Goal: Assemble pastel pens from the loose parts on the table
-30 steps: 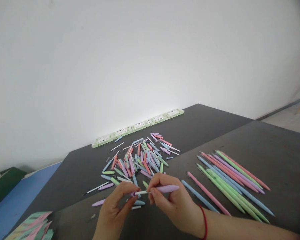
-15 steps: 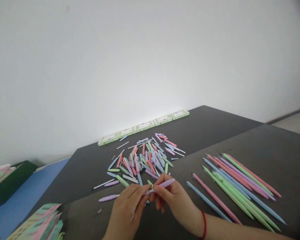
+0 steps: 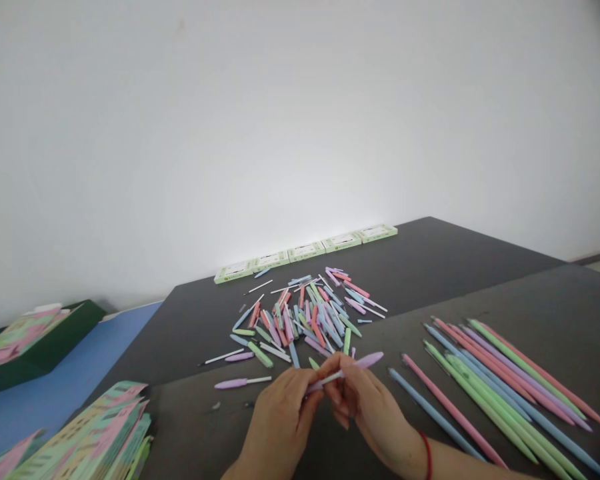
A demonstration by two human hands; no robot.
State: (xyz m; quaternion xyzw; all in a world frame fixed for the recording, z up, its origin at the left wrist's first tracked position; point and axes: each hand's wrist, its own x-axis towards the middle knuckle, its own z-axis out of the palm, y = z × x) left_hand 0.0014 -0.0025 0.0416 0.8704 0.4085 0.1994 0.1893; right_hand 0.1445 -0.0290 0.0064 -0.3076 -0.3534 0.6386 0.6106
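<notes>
Low in the middle, my left hand (image 3: pixel 283 417) pinches the left end of a purple pen barrel. My right hand (image 3: pixel 367 400), with a red cord at the wrist, grips a purple tapered pen part (image 3: pixel 369 361) that points up to the right. A white refill (image 3: pixel 333 377) spans the small gap between the fingers of both hands. Just beyond the hands lies a heap of pink, purple, blue and green pen parts (image 3: pixel 315 320). Left of my left hand lies a purple piece with a white refill (image 3: pixel 231 384).
Long coloured pens (image 3: pixel 500 387) lie side by side at right on the dark table (image 3: pixel 430 247). Light green boxes (image 3: pixel 306 251) line the wall edge. Printed packets (image 3: pixel 97 433) are at lower left, beside a dark green box (image 3: pixel 45 353) on a blue surface (image 3: pixel 125 340).
The view has shifted, so the scene sits further right. My hands have drawn slightly apart, showing more of the white refill between the two purple parts.
</notes>
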